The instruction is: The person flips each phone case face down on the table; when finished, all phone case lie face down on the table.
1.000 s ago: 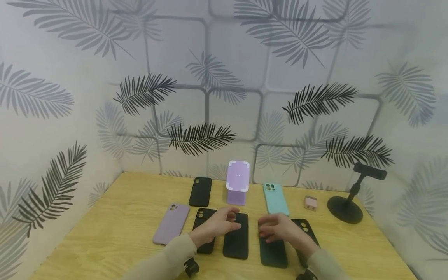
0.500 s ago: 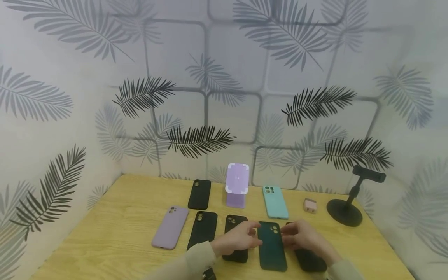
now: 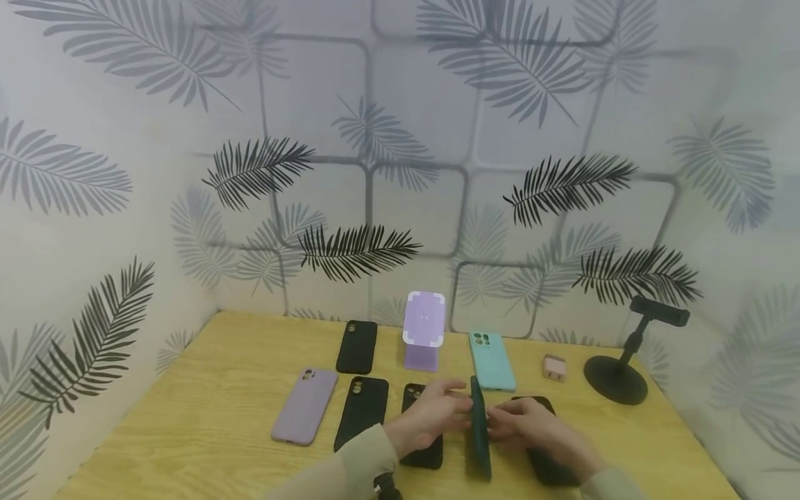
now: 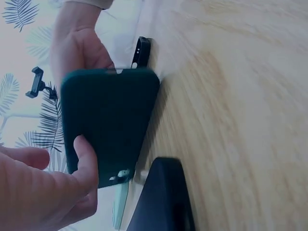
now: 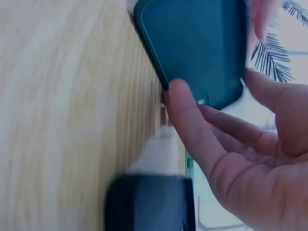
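Observation:
Between my two hands, a dark green phone case stands tilted up on its long edge. My left hand holds it from the left, and in the left wrist view its thumb lies on the case's back. From the other side my right hand grips it near the camera end; the right wrist view has the right thumb against the inner face. Some fingers are hidden behind the case. One black phone case lies under my left hand, another black phone case beside my right.
Flat on the wooden table lie a lilac case, more black cases and a turquoise case. A purple stand, a pink charger and a black phone holder stand toward the back wall.
Both hands have shifted right from other cases to the dark green one. It lay flat half a second ago and now stands tipped up on its edge.

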Demonstrator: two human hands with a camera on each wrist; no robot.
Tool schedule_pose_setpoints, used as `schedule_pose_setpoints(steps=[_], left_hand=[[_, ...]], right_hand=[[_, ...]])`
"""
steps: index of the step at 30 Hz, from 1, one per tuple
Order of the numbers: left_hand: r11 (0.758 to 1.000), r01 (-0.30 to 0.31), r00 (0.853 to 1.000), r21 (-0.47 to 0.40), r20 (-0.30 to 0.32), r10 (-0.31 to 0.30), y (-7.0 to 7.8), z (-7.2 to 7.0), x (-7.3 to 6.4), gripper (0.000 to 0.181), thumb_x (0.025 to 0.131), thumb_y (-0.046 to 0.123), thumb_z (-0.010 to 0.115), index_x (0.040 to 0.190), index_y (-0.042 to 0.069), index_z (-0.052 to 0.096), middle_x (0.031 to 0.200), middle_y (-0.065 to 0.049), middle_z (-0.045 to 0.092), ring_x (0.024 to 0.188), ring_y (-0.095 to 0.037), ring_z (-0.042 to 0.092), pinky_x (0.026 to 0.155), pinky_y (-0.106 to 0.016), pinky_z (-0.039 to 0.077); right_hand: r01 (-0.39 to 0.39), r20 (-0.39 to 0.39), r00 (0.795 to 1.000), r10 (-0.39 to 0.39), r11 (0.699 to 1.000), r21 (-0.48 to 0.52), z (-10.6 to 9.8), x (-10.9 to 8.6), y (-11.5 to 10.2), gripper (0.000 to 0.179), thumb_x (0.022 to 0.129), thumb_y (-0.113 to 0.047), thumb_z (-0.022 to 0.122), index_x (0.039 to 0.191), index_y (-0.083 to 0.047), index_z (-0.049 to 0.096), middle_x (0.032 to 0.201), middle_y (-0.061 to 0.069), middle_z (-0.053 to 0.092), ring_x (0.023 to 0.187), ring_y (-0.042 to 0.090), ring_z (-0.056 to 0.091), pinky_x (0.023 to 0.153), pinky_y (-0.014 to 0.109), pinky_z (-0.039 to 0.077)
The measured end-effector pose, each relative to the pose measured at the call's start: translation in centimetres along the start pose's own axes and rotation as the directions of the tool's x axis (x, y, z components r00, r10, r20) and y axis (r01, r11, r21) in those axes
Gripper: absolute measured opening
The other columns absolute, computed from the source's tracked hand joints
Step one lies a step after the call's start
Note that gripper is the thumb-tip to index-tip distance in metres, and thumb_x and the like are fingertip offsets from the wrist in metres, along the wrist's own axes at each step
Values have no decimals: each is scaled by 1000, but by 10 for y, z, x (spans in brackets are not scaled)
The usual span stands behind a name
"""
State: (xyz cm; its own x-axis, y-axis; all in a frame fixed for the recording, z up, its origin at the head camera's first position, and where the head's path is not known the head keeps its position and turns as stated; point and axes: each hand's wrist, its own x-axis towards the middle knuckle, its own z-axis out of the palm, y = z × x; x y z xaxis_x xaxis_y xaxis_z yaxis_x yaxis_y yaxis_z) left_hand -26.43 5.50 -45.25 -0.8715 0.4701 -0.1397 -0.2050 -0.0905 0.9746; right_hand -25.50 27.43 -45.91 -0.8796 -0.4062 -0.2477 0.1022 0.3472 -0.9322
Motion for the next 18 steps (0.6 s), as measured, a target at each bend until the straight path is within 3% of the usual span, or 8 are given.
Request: schedule_pose_setpoints(steps=[5,9,15,18], left_hand=[[996,12,999,83,52,-16,-6,5,2,45,94,-2,56,138,-3,47,125,-21,57,109,-32,64,88,-46,58],[980,44,997,193,59,-56,-8,5,2,50,91,-2,62,139,0,48,126,-22,57,109,-31,63,87,-48,57],[956,62,997,286,30,-74,-8,1,1,56,89,2,67,142,0,46,131,-27,52,113,-36,60,90,-53,55],[951,63,997,303,25,-74,-6,1,1,58,89,4,67,142,0,44,139,-31,45,119,-41,56,91,-55,53]], right_hand=[[13,62,998,-21,993,114,6,8,1,61,104,-39,46,138,12,47,123,25,65,109,33,67,88,45,58],[16,47,999,-24,989,150,4,10,5,63,103,-37,49,141,12,41,118,21,68,106,29,69,88,44,58],[-12,-99,995,11,1000,-6,-2,6,9,46,97,-28,63,126,7,59,89,6,73,76,14,69,66,31,60],[-39,-156,987,25,995,-90,-3,3,8,42,93,-20,68,122,10,61,79,5,69,66,12,65,59,30,59]])
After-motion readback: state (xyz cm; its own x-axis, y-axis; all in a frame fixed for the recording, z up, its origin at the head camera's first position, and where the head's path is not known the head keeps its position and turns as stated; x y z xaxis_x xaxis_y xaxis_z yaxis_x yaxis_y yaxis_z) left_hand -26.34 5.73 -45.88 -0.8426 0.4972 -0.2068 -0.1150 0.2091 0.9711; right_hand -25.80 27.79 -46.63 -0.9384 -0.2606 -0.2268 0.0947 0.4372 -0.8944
